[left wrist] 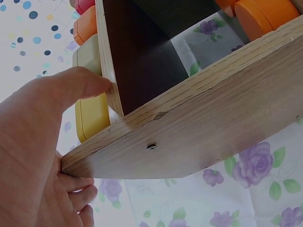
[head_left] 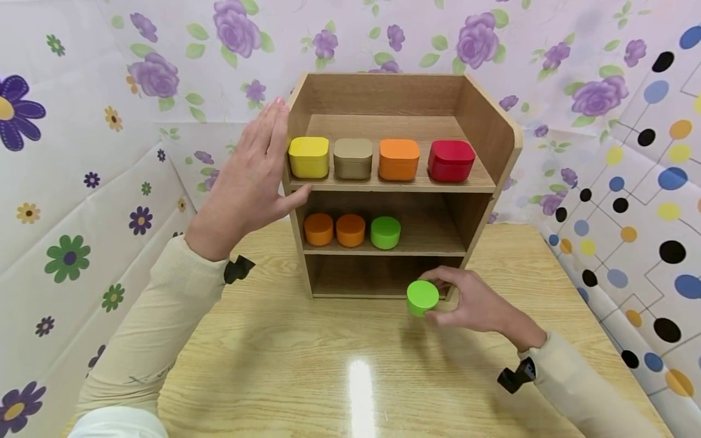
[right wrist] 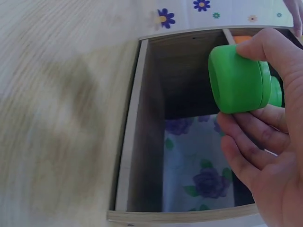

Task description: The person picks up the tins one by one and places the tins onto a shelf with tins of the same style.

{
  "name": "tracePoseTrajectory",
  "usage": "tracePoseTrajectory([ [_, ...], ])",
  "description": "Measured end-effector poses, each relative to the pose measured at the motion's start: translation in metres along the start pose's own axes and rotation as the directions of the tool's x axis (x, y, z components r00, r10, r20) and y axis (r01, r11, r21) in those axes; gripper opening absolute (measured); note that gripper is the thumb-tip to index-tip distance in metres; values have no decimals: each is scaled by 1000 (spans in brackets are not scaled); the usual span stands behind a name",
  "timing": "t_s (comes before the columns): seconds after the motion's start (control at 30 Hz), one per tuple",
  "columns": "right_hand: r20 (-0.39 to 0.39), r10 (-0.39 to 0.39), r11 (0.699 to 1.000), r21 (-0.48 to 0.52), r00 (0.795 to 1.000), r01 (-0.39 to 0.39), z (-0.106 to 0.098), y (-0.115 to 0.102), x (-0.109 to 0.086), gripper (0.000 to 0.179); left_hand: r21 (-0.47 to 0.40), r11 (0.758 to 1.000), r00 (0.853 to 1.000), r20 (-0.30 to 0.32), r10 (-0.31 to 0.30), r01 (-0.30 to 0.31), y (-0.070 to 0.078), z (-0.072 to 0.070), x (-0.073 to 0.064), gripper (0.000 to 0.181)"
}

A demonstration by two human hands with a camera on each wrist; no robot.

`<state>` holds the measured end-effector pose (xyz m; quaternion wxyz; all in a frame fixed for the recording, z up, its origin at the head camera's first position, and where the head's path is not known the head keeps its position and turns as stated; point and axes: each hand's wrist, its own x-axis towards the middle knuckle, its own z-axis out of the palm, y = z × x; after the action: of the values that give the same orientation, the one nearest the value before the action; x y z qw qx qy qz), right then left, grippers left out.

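Note:
My right hand [head_left: 476, 302] pinches a green round lidded container [head_left: 422, 297] between thumb and fingers, in front of the lowest compartment's right end. The right wrist view shows this container [right wrist: 236, 79] tilted, apart from the shelf. At the left, my left hand [head_left: 254, 164] holds the side of the small wooden shelf unit [head_left: 383, 187]. Its thumb [left wrist: 87, 85] presses the front edge, and its other fingers lie along the outside of the side panel. On the middle board stand two orange round containers [head_left: 334, 230] and another green one [head_left: 386, 233].
Along the top board stand yellow [head_left: 309, 157], khaki [head_left: 353, 159], orange [head_left: 399, 160] and red [head_left: 451, 161] rounded boxes. The unit sits on a light wooden table [head_left: 285, 353]. Patterned cloth [head_left: 372, 36] lines the back and both sides.

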<state>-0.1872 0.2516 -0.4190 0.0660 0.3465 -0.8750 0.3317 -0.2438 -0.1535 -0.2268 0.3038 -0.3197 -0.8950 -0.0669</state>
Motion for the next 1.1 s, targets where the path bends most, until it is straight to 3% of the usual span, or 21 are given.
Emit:
tracePoseTrajectory([
  [0.53, -100, 16, 995, -94, 995, -26, -34, -16, 21, 55, 6, 1000, 1000, 6, 0, 0, 0, 0, 2, 112],
  [1.1, -224, 128, 987, -66, 966, -146, -34, -12, 35, 52, 0, 1000, 1000, -18, 17, -17, 1, 0, 0, 111],
])
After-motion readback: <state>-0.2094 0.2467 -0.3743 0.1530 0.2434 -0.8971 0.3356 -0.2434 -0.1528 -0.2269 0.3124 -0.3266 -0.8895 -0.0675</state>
